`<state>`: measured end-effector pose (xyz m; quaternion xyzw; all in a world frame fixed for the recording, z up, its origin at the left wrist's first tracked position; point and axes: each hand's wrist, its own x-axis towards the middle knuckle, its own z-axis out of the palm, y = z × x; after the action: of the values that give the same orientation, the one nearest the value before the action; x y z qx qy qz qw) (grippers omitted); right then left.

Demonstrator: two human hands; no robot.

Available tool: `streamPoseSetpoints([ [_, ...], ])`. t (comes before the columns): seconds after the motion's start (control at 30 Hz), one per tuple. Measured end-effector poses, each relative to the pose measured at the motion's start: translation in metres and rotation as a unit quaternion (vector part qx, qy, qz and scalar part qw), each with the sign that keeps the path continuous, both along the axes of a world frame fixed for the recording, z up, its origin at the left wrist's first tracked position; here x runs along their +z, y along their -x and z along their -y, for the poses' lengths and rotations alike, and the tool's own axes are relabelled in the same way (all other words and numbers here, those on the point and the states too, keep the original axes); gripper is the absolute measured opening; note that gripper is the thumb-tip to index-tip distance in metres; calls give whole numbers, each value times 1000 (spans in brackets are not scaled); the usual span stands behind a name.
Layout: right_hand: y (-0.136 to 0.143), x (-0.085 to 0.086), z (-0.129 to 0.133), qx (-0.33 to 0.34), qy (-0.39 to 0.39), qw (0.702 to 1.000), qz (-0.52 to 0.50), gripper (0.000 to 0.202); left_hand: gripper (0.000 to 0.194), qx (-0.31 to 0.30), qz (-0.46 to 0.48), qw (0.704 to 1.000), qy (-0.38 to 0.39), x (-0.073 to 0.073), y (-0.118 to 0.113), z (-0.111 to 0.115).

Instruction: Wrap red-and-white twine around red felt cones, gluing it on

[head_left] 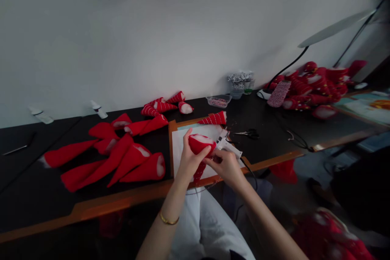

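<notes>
My left hand (191, 155) is wrapped round a red stuffed fabric cone (199, 143), its wide end up with white stuffing showing. The cone's narrow part (199, 172) points down toward me and has light dotted lines across it. Against the cone's right side, the fingers of my right hand (224, 165) are pinched together; what they hold is too small to make out. A thin patterned cord (207, 187) hangs in a curve below the hands. Just beyond my right hand lies a white glue gun (227, 145) on a white sheet (179, 146).
Plain red stuffed cones (122, 162) lie piled at left. Striped cones (166, 105) and a clear tray (218, 101) stand behind. Scissors (248, 133) lie at right, near a lamp (335, 28) and a heap of red pieces (313, 85). Wooden trim (122, 203) edges the black table.
</notes>
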<state>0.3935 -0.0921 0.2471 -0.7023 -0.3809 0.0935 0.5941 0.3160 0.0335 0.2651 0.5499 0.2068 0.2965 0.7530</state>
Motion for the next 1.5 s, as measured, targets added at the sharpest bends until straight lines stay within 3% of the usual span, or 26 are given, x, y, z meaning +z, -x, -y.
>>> streamPoseSetpoints([
  [0.1, -9, 15, 17, 112, 35, 991, -58, 33, 87, -36, -17, 999, 17, 8, 3, -1],
  [0.23, -24, 27, 35, 124, 19, 983, -137, 37, 84, -108, -27, 991, 76, 21, 9, -1],
  [0.4, -29, 11, 29, 153, -29, 945, -289, 44, 80, -163, -32, 976, 143, 26, 11, 2],
  [0.53, -24, -4, 16, 166, -68, 914, -364, 47, 75, -134, -4, 964, 230, 21, 5, 3],
  [0.73, -13, -4, 0, 154, -75, 889, -425, 51, 63, -188, 89, 941, 267, 9, 0, 6],
  [0.9, -7, -4, -7, 111, -102, 897, -415, 49, 62, -191, 100, 941, 259, 3, -1, 7],
  [1.0, -8, -7, -7, 82, -101, 917, -376, 44, 61, -186, 66, 943, 269, 0, 0, 1],
  [1.13, -9, -10, -6, -51, -91, 980, -169, 36, 79, -149, 53, 959, 236, -3, 2, -9],
  [1.2, -5, -6, -6, -91, -76, 991, -69, 31, 97, -130, 53, 972, 188, -5, 3, -10],
  [1.27, -1, 2, -1, -50, -52, 996, -46, 31, 107, -96, 23, 986, 133, -5, 3, -9],
  [1.4, -6, 25, 22, 125, -23, 974, -189, 45, 92, -91, -21, 988, 121, 3, 11, -6],
  [1.5, -20, 34, 37, 124, -47, 964, -232, 44, 78, -104, 16, 979, 173, 13, 21, -4],
])
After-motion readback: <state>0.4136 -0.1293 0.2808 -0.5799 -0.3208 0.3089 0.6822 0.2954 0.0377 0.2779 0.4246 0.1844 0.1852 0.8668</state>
